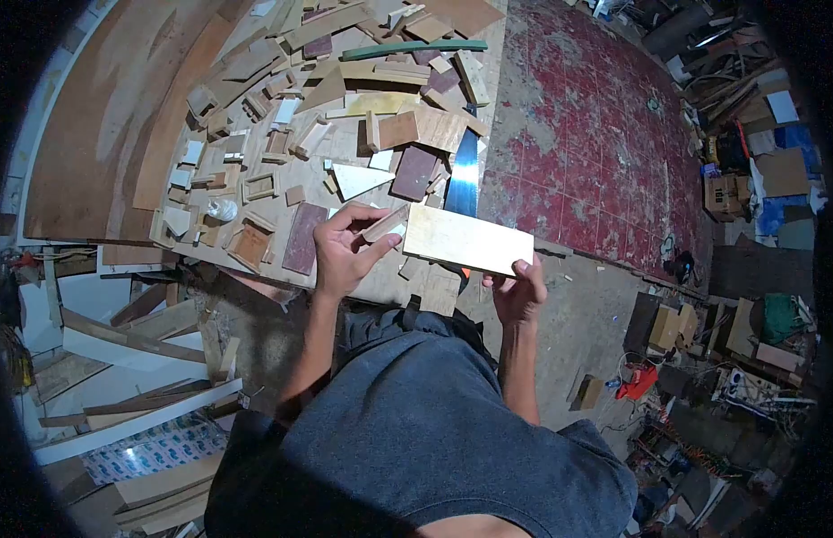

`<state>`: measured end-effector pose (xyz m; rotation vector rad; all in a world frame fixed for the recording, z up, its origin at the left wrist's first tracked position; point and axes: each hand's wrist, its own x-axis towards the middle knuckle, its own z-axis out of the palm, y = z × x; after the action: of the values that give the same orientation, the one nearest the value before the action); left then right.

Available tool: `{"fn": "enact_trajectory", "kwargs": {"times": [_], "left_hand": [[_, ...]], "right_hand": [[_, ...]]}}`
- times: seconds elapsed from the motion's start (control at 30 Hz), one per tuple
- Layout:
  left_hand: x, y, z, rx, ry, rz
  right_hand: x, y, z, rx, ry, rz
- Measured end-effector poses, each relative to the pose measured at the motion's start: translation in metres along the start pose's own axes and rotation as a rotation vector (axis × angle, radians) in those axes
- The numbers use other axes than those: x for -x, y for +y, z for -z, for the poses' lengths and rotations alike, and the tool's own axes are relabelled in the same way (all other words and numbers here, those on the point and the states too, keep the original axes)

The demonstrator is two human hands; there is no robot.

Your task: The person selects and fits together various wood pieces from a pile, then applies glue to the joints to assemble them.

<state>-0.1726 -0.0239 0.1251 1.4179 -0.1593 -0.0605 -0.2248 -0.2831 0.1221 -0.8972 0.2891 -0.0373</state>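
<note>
My left hand (346,249) is closed on a small wooden piece (387,224), held between thumb and fingers. Right beside it is the left end of a pale rectangular board (470,239). The right end of this board is pinched in my right hand (521,291), thumb on top and fingers below. Beyond the board a saw's shiny blade (464,175) lies on the worktable (282,199). A dark red rectangular piece (414,173) and a white triangular piece (361,181) lie just past my hands.
Many small wooden frames and offcuts cover the worktable, with a green strip (414,48) at the back. A clear container (222,210) stands at the left. Scrap boards (134,354) lie on the lower left; boxes and cables are along the right, past the red floor (586,143).
</note>
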Motion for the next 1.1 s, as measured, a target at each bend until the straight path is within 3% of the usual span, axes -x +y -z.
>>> {"fn": "enact_trajectory", "kwargs": {"times": [0.07, 0.27, 0.5, 0.7, 0.87, 1.1], "left_hand": [[0.001, 0.001, -0.006, -0.074, 0.079, -0.135], [0.006, 0.026, -0.015, -0.359, 0.115, -0.170], [0.008, 0.032, -0.005, -0.569, 0.012, -0.262], [0.011, 0.036, -0.001, -0.381, -0.108, -0.140], [0.011, 0.029, 0.005, 0.012, -0.223, -0.065], [0.011, 0.025, -0.001, 0.047, -0.179, -0.031]], "right_hand": [[0.004, -0.001, -0.001, 0.013, -0.012, 0.011], [0.016, -0.001, -0.003, 0.025, -0.004, 0.033], [0.026, -0.002, -0.009, 0.047, -0.026, 0.046], [0.030, -0.004, -0.007, 0.045, -0.021, 0.036], [0.031, -0.008, -0.006, 0.033, -0.003, 0.043], [0.032, -0.010, -0.007, 0.021, -0.026, 0.019]]}}
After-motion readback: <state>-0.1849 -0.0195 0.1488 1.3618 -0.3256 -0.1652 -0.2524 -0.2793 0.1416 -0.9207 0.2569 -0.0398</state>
